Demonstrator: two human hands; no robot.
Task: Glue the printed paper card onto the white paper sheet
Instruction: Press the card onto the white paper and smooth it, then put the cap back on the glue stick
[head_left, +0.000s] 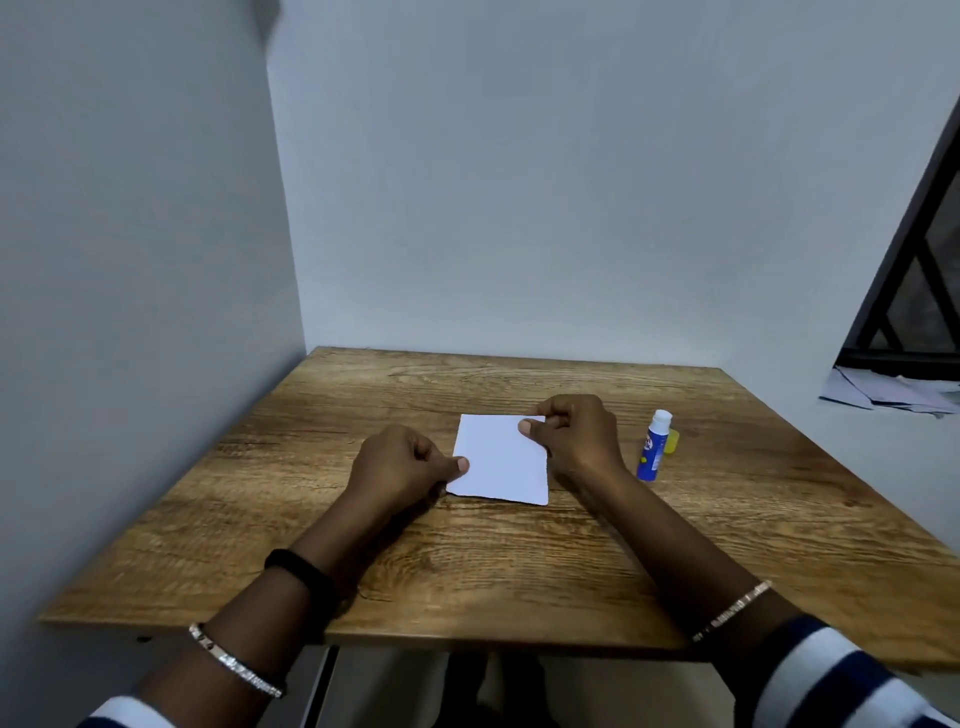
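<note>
Lying flat on the desk (467, 561): white paper sheet (501, 460), blank face up; printed card not discernible. Left grip (402, 462) pinches its near-left edge, right grip (576, 431) its far-right corner, presumably steadying or squaring it. Blue glue stick (653, 447) upright to the right, yellow cap (673, 441) just behind; label illegible.

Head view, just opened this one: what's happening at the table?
A person holds a white paper lying on the table with both hands. The left hand pinches its near-left edge, and the right hand pinches its far-right corner. Only a blank white face shows, so no print is visible. A blue glue stick stands to the right, untouched, with a small yellow piece right behind it.
</note>
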